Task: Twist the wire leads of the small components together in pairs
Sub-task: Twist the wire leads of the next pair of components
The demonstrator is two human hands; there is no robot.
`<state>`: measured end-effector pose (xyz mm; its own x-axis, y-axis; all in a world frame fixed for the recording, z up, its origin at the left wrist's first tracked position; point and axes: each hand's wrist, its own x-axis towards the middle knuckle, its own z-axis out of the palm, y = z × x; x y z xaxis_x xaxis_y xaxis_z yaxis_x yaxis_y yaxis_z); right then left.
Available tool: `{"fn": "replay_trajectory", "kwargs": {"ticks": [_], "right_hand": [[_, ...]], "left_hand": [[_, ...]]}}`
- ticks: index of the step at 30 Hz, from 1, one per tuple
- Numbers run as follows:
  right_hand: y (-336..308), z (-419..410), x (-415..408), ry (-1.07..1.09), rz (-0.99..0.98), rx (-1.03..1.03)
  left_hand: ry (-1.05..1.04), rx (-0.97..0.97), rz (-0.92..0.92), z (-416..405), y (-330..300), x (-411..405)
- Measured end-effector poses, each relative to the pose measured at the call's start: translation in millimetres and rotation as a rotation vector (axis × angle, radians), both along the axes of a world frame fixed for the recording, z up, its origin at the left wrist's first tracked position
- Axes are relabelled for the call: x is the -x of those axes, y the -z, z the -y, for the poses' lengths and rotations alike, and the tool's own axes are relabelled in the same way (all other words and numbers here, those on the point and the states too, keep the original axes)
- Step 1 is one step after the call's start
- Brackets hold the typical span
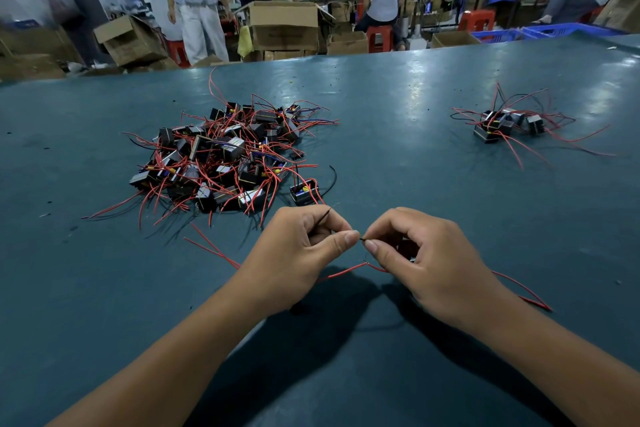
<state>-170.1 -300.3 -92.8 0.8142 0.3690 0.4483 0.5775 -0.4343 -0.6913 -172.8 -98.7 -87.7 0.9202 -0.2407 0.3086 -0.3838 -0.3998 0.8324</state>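
The small components are black boxy blocks with yellow and blue bits showing on top, each trailing thin red leads and a few black ones. They sit in two groups on the dark teal worktop (398, 149): a big tangled pile (221, 159) at the left, too many and too knotted to count, and a small cluster (502, 125) of about five far off to the right. One lone component (304, 191) stands just at the near edge of the big pile.

Close to the near edge, the two hands meet fingertip to fingertip. The left hand (298, 253) has its fingers curled, thumb and forefinger pinching a thin dark lead (320, 224) that pokes up above the knuckles. The right hand (426, 253) pinches the same joint from the other side. Red wires (346, 273) droop beneath both hands onto the worktop.
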Motion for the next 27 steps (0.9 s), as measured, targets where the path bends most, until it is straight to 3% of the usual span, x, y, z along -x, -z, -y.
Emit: {"fn": "replay_trajectory", "kwargs": {"ticks": [13,27], "right_hand": [[6.0,6.3,-4.3,0.130,-0.136,-0.084],[7.4,-6.6,-2.3,0.173,-0.219,-0.318]], "left_hand": [[-0.011,0.158,-0.151,-8.0,-3.8,-5.1],[0.037,0.141,-0.162,9.4,5.3,0.5]]}}
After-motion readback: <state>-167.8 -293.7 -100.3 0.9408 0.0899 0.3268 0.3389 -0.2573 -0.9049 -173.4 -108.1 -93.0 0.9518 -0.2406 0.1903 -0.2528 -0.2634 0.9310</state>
